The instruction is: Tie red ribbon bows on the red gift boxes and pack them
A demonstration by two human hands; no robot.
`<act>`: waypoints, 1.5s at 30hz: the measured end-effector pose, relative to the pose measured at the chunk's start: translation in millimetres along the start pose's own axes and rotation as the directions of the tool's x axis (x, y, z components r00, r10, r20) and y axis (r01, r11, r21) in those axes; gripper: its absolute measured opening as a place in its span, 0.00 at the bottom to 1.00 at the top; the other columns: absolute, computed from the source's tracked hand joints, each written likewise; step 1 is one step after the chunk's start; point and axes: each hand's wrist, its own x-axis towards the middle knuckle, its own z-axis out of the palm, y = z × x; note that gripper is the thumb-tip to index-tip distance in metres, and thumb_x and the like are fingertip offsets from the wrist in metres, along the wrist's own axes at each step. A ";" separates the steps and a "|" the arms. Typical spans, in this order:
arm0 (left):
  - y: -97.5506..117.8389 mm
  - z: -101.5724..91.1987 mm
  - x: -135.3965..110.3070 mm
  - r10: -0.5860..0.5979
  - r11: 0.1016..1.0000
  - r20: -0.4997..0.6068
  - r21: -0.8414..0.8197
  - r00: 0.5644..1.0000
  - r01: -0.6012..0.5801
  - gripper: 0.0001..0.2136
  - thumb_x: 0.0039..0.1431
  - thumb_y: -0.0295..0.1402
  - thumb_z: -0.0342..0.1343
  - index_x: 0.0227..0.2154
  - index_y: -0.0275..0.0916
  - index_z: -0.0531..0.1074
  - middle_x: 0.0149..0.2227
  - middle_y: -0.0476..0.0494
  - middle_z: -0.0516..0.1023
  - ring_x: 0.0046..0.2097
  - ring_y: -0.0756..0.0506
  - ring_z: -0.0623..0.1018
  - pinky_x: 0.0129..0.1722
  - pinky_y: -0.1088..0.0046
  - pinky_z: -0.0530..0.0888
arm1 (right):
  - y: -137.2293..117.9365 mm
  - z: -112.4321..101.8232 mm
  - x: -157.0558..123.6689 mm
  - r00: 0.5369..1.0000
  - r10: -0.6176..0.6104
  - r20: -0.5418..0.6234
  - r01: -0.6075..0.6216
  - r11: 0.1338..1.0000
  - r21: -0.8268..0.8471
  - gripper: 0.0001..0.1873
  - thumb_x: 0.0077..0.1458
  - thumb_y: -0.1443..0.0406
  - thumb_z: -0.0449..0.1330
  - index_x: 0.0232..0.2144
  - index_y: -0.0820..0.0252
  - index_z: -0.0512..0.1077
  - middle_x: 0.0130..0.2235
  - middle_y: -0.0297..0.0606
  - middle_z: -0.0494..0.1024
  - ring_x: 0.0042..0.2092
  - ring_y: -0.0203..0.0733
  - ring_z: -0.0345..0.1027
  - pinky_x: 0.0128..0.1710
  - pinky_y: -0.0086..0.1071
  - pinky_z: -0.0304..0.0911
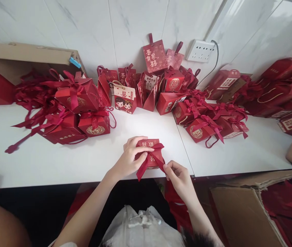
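At centre, one squarish red cardboard box [151, 162] bears one crimson satin ribbon [157, 160], its tails toward seven and five o'clock. The left hand [132, 153] presses on top, pinch unclear; the right hand [178, 175] pinches the latter tail.

White socket strip [201, 51] on wall tiles [138, 20], cardboard box [30, 54] at left.

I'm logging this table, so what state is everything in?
Near box, closed
Ribbon, across the box, knot unclear
Left hand, on box and ribbon
Right hand, pinching ribbon
Cartoon box, upright
Left boxes, ribboned
Centre-right boxes, ribboned
Left carton, open
Right carton, open, red items inside
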 end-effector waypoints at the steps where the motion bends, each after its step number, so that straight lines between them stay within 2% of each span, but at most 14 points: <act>1: -0.4 -0.1 0.0 -0.003 1.000 0.002 -0.001 1.000 0.003 0.14 0.59 0.27 0.47 0.40 0.48 0.75 0.54 0.47 0.64 0.58 0.41 0.60 0.58 0.54 0.59 | -0.1 -0.1 -3.7 1.000 0.003 0.023 -0.003 1.000 -0.008 0.20 0.54 0.53 0.53 0.18 0.59 0.60 0.19 0.29 0.60 0.22 0.32 0.53 0.23 0.27 0.51; 5: -0.4 -0.4 0.4 -0.028 0.999 0.012 -0.014 1.000 0.029 0.14 0.59 0.27 0.47 0.39 0.49 0.75 0.54 0.47 0.64 0.58 0.40 0.60 0.59 0.53 0.58 | 9.6 1.2 -9.7 0.995 0.020 0.101 -0.018 1.000 -0.017 0.20 0.54 0.53 0.54 0.19 0.60 0.62 0.19 0.31 0.64 0.23 0.32 0.56 0.24 0.27 0.54; 11: 1.7 0.5 2.2 -0.033 0.997 0.018 -0.064 0.999 0.034 0.14 0.58 0.26 0.47 0.37 0.47 0.76 0.53 0.47 0.65 0.58 0.41 0.60 0.59 0.54 0.58 | 27.7 14.7 -10.8 0.971 -0.004 0.238 -0.083 0.932 0.354 0.21 0.55 0.50 0.52 0.20 0.59 0.60 0.15 0.28 0.63 0.19 0.31 0.57 0.22 0.28 0.56; 14: 2.8 0.4 3.3 -0.046 0.996 0.021 -0.080 0.999 0.047 0.14 0.58 0.26 0.47 0.35 0.47 0.76 0.54 0.47 0.64 0.58 0.40 0.60 0.59 0.53 0.58 | 24.8 8.6 -8.6 0.942 -0.009 0.337 -0.047 0.986 0.159 0.18 0.55 0.53 0.55 0.22 0.60 0.65 0.18 0.31 0.68 0.21 0.32 0.61 0.23 0.27 0.58; 18: 3.0 -1.8 2.4 -0.031 0.992 0.013 -0.125 0.999 0.033 0.12 0.58 0.27 0.47 0.34 0.46 0.76 0.55 0.47 0.64 0.59 0.40 0.60 0.59 0.53 0.58 | 15.2 -28.2 7.6 0.815 0.012 0.579 0.058 0.993 -0.101 0.12 0.51 0.57 0.59 0.27 0.60 0.73 0.26 0.35 0.76 0.27 0.36 0.67 0.27 0.29 0.64; 19: 2.3 -2.0 1.5 -0.024 0.987 -0.002 -0.159 1.000 0.024 0.11 0.57 0.28 0.48 0.35 0.45 0.75 0.55 0.46 0.64 0.59 0.40 0.61 0.58 0.54 0.58 | 12.4 -37.9 13.6 0.807 0.013 0.590 0.069 0.991 -0.116 0.12 0.51 0.57 0.59 0.28 0.59 0.74 0.26 0.35 0.76 0.27 0.36 0.68 0.28 0.29 0.64; 21: -0.2 -0.7 -0.8 -0.033 0.969 -0.071 -0.247 0.997 0.015 0.10 0.57 0.30 0.49 0.40 0.44 0.72 0.55 0.43 0.64 0.58 0.41 0.62 0.57 0.57 0.60 | 6.3 -50.7 26.5 0.878 -0.004 0.479 0.072 0.990 -0.123 0.16 0.54 0.54 0.56 0.26 0.60 0.73 0.24 0.34 0.73 0.26 0.35 0.66 0.26 0.29 0.63; 23: -3.5 2.6 -2.9 -0.122 0.947 -0.189 -0.315 0.974 0.057 0.13 0.57 0.33 0.50 0.45 0.43 0.67 0.54 0.42 0.65 0.57 0.42 0.64 0.55 0.61 0.63 | -0.6 -50.9 38.6 0.970 -0.045 0.239 0.074 0.991 -0.115 0.23 0.56 0.50 0.50 0.23 0.61 0.69 0.21 0.33 0.69 0.24 0.34 0.63 0.25 0.28 0.60; 26: -6.7 8.0 -4.3 -0.336 0.914 -0.313 -0.336 0.888 0.227 0.13 0.56 0.38 0.52 0.44 0.42 0.65 0.47 0.43 0.69 0.50 0.44 0.69 0.47 0.66 0.67 | -9.4 -32.0 51.4 0.995 -0.099 -0.007 0.096 0.983 -0.155 0.26 0.56 0.47 0.47 0.19 0.60 0.63 0.19 0.31 0.62 0.22 0.33 0.57 0.23 0.28 0.54; 28: -5.9 9.8 -4.5 -0.437 0.874 -0.283 -0.360 0.854 0.327 0.10 0.56 0.41 0.52 0.36 0.41 0.66 0.38 0.46 0.71 0.40 0.46 0.72 0.39 0.70 0.68 | -12.1 -15.9 54.9 0.994 -0.108 -0.022 0.103 0.982 -0.160 0.26 0.55 0.46 0.48 0.17 0.59 0.58 0.18 0.29 0.59 0.22 0.32 0.53 0.22 0.28 0.50; 31: -0.6 11.0 -6.3 -0.506 0.806 -0.189 -0.450 0.841 0.384 0.12 0.57 0.42 0.49 0.24 0.40 0.61 0.25 0.52 0.65 0.27 0.51 0.67 0.29 0.75 0.65 | -9.8 0.8 53.3 0.996 -0.080 -0.027 0.080 0.997 -0.009 0.25 0.54 0.48 0.52 0.17 0.58 0.55 0.18 0.28 0.56 0.21 0.31 0.51 0.21 0.27 0.49; 38: 11.4 26.1 -16.2 -0.561 0.758 -0.291 -0.556 0.775 0.340 0.12 0.59 0.37 0.45 0.21 0.41 0.55 0.21 0.53 0.58 0.23 0.52 0.61 0.23 0.77 0.61 | 9.2 12.9 47.2 0.994 0.012 -0.107 0.010 0.980 0.198 0.23 0.54 0.51 0.53 0.17 0.58 0.54 0.18 0.26 0.56 0.21 0.30 0.49 0.22 0.27 0.48; 42: 4.3 28.2 -17.5 -0.543 0.740 -0.246 -0.591 0.803 0.320 0.12 0.58 0.36 0.45 0.21 0.40 0.55 0.21 0.54 0.56 0.23 0.52 0.60 0.23 0.77 0.61 | 11.5 13.7 48.3 0.996 0.016 -0.092 0.001 0.983 0.186 0.22 0.54 0.50 0.52 0.18 0.58 0.55 0.19 0.27 0.56 0.22 0.31 0.49 0.22 0.27 0.49; 45: -9.2 18.2 -16.2 -0.455 0.758 -0.301 -0.625 0.838 0.187 0.05 0.56 0.33 0.45 0.28 0.40 0.63 0.27 0.50 0.64 0.29 0.50 0.67 0.30 0.75 0.67 | 8.7 7.0 48.5 0.996 -0.024 -0.091 0.033 0.994 0.103 0.23 0.56 0.50 0.49 0.18 0.58 0.56 0.19 0.28 0.58 0.23 0.33 0.53 0.24 0.28 0.52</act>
